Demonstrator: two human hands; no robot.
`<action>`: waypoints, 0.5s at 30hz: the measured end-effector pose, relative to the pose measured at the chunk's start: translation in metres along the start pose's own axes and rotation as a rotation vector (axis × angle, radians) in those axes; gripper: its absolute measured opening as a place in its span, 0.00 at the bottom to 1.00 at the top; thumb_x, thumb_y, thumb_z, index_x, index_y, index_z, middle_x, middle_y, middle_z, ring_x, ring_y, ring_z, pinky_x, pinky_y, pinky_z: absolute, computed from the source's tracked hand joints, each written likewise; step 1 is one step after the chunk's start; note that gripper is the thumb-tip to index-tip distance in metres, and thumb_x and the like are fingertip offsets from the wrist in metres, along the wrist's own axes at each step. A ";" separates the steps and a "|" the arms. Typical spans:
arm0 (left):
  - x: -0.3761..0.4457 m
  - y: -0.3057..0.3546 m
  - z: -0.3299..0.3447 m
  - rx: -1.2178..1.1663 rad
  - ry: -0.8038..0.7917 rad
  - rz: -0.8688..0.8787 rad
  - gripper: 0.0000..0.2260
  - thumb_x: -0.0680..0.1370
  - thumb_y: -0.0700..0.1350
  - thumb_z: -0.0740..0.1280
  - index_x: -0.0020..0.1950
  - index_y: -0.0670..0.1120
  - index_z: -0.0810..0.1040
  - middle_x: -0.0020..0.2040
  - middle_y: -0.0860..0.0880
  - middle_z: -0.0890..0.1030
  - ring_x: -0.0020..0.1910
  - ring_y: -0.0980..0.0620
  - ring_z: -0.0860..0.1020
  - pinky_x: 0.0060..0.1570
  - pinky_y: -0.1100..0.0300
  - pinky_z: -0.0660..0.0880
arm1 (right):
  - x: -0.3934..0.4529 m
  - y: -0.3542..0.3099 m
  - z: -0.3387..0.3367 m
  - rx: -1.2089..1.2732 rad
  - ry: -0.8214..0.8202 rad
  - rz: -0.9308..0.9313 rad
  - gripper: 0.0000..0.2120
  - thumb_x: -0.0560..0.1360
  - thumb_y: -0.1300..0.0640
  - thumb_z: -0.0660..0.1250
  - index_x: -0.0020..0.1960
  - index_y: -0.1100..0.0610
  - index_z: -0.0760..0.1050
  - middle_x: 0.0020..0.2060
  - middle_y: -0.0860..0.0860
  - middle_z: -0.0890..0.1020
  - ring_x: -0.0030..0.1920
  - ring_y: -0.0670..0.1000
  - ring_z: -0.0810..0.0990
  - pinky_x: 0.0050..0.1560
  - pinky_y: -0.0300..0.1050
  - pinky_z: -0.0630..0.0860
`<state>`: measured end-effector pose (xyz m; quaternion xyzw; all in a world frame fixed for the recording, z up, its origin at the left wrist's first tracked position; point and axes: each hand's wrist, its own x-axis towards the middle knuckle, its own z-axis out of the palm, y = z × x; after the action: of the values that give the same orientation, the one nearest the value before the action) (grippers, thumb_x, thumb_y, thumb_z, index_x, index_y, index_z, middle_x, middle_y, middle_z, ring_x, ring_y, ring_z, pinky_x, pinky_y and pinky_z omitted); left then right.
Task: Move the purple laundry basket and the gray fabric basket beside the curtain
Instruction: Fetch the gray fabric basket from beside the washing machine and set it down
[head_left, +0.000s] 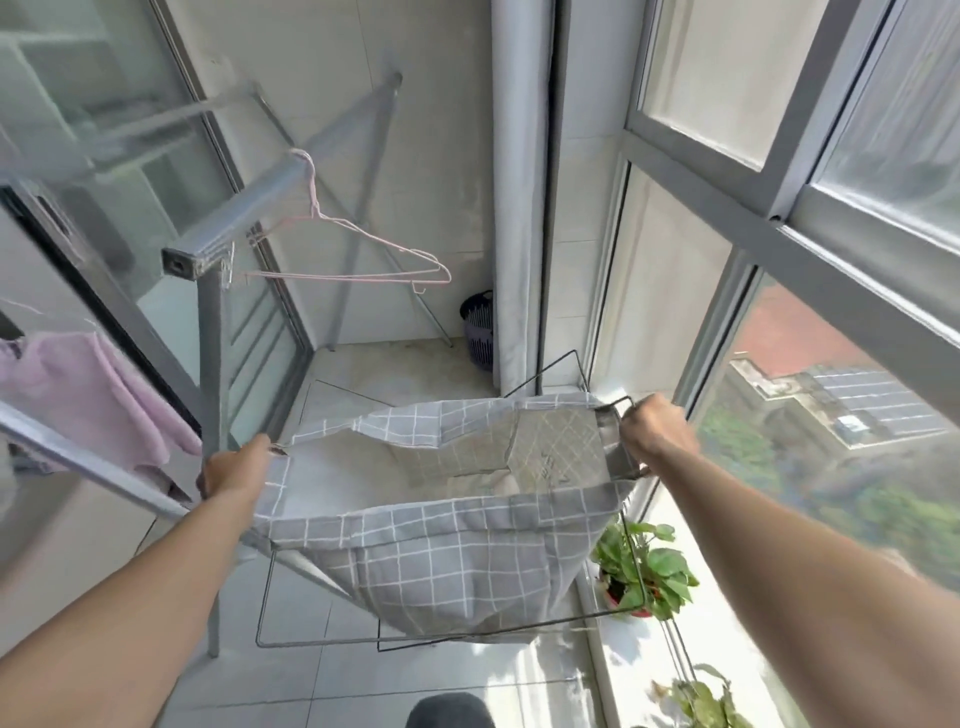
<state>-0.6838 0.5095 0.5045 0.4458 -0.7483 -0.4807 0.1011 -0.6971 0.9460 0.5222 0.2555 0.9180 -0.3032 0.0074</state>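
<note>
while both hands grip its wire rim, the gray fabric basket (441, 525) hangs above the floor, left hand (236, 470) and right hand (657, 431) fingers closed; beyond it, the purple laundry basket (478, 330) stands against the curtain (519, 208).

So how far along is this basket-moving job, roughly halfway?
About halfway, it seems. Done: the slotted purple plastic laundry basket already stands on the floor beside the pale gray curtain. In hand: the left hand and right hand hold the gray checked fabric basket by its wire frame, off the floor. Left: carrying it to the curtain and setting it down.
</note>
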 end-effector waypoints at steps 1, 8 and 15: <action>0.004 0.000 0.005 -0.022 0.002 -0.025 0.31 0.67 0.54 0.66 0.65 0.37 0.73 0.61 0.36 0.76 0.56 0.34 0.77 0.56 0.44 0.75 | 0.011 0.000 0.004 0.009 0.011 0.008 0.06 0.75 0.62 0.61 0.43 0.60 0.76 0.40 0.57 0.76 0.44 0.58 0.78 0.46 0.47 0.73; 0.033 0.008 0.048 -0.088 0.019 -0.183 0.28 0.64 0.53 0.66 0.58 0.36 0.76 0.56 0.39 0.81 0.53 0.36 0.80 0.50 0.44 0.77 | 0.072 -0.016 0.028 0.044 -0.074 -0.004 0.08 0.72 0.59 0.64 0.35 0.60 0.74 0.41 0.60 0.82 0.44 0.62 0.82 0.45 0.51 0.80; 0.092 0.067 0.127 -0.140 -0.042 -0.230 0.28 0.67 0.52 0.68 0.61 0.37 0.76 0.57 0.39 0.81 0.54 0.37 0.80 0.52 0.46 0.78 | 0.170 -0.063 0.028 0.041 -0.064 -0.019 0.05 0.72 0.59 0.67 0.43 0.61 0.78 0.44 0.62 0.82 0.46 0.61 0.81 0.44 0.46 0.75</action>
<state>-0.8492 0.5286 0.4672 0.5102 -0.6588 -0.5496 0.0604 -0.8790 0.9661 0.5055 0.2370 0.9133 -0.3301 0.0287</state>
